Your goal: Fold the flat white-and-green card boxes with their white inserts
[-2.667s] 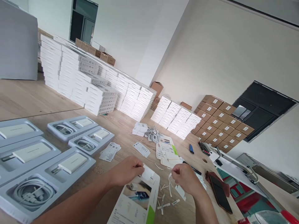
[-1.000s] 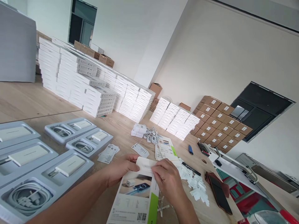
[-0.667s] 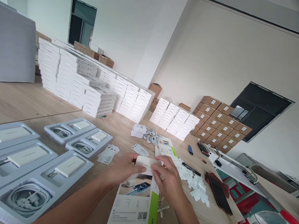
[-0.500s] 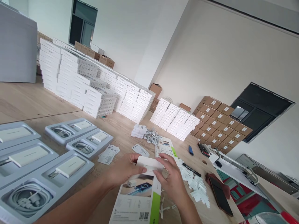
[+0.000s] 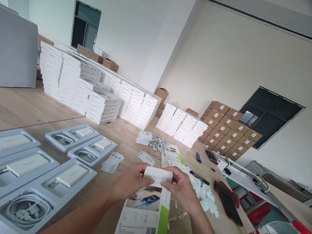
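A printed packaging box [image 5: 143, 211] with a green stripe and a charger picture points away from me, its white end flap [image 5: 158, 172] at the far end. My left hand [image 5: 133, 182] pinches the left side of that flap, thumb on the near face. On the right side my right hand [image 5: 179, 183] pinches it the same way, thumb and fingers closed. Beyond the hands lies another printed box [image 5: 172, 154]. Printed cards [image 5: 145, 158] and a bundle of white cables [image 5: 158, 143] sit just past my left hand.
Grey trays [image 5: 80, 195] with chargers and coiled cables fill the left. White boxes [image 5: 104, 104] stand stacked behind. White paper scraps [image 5: 207, 198], a black marker [image 5: 199, 177], a blue utility knife [image 5: 198, 157] and a phone [image 5: 229, 204] lie right. Brown cartons [image 5: 226, 130] are stacked further back.
My right hand's fingers have come down from a raised, spread pose and closed on the flap's right side. The flap has tilted, showing more of its white face.
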### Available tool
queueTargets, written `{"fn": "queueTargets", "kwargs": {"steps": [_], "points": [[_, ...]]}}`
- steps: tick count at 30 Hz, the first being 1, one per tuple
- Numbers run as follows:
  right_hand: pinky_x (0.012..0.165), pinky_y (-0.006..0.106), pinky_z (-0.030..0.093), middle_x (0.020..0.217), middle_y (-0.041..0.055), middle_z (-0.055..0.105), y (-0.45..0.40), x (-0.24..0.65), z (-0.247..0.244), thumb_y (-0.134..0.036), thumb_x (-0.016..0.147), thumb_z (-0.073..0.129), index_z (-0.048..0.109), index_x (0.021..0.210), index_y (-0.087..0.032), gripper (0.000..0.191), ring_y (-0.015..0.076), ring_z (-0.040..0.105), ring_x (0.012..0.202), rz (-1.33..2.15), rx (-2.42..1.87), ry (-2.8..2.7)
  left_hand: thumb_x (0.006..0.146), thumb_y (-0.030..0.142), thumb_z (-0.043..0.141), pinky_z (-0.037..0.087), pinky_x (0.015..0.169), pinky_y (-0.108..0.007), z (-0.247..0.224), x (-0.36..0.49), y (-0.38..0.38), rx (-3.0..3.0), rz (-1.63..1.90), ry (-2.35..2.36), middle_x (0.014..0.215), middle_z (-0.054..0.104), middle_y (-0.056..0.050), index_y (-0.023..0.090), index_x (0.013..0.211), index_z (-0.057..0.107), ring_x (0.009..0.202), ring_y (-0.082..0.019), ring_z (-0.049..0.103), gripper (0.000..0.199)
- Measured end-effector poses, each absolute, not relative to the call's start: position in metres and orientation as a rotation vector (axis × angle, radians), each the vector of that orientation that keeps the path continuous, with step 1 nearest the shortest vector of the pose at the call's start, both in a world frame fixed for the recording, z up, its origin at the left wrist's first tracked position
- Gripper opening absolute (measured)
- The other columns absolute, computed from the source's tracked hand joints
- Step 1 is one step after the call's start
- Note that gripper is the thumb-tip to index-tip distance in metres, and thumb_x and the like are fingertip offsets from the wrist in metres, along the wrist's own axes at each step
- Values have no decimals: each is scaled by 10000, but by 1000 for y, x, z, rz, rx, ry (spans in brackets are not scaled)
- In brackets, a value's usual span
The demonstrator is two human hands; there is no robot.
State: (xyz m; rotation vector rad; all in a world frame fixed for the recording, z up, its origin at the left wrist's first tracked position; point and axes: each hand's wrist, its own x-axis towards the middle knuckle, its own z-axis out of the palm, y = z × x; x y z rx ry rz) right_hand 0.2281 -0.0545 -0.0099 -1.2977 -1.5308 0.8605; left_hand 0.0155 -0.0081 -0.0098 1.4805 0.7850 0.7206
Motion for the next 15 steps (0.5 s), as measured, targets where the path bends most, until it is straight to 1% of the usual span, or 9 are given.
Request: {"fn": "queueTargets", "kwargs": {"steps": [2, 4, 6, 10, 13, 15], "points": [[595, 275, 495, 822, 27, 662, -55, 226, -9, -358, 683, 813, 680, 1021, -191, 400, 167, 580, 695, 860, -1290, -1496, 742, 301, 649, 343, 421, -183, -10, 18, -10, 1481, 773, 762, 571, 543, 61, 176, 857, 691, 454, -83, 435, 176], [592, 283, 502, 813, 29, 664, -55, 225, -7, -364, 666, 822, 689, 999, -189, 399, 169, 583, 685, 860, -1278, -1463, 748, 299, 659, 408, 512, -200, -13, 20, -11, 1468, 844, 693, 630, 602, 41, 170, 853, 706, 537, -104, 511, 172], [597, 287, 502, 814, 30, 662, -56, 225, -5, -356, 653, 826, 699, 978, -191, 386, 169, 583, 689, 828, -1273, -1449, 758, 323, 669, 439, 577, -222, -18, 22, -10, 1431, 884, 622, 699, 651, 16, 164, 863, 713, 612, -131, 564, 196], [578, 293, 487, 788, 32, 662, -56, 225, -4, -341, 639, 832, 703, 936, -188, 358, 168, 572, 664, 792, -1291, -1425, 769, 348, 675, 434, 587, -236, -25, 25, -8, 1379, 904, 554, 700, 656, 0, 152, 837, 715, 621, -139, 561, 211], [562, 289, 471, 725, 16, 666, -57, 223, -4, -342, 627, 844, 677, 892, -184, 351, 160, 565, 619, 912, -1272, -1364, 752, 363, 689, 423, 574, -234, -25, 24, -7, 1369, 894, 565, 666, 635, 11, 155, 809, 714, 597, -132, 544, 217], [553, 272, 456, 699, 3, 665, -58, 223, -3, -330, 622, 851, 656, 843, -182, 330, 148, 561, 600, 984, -1244, -1348, 727, 374, 710, 430, 582, -238, -22, 23, -7, 1363, 871, 571, 679, 640, 7, 154, 787, 707, 611, -141, 559, 227]]}}
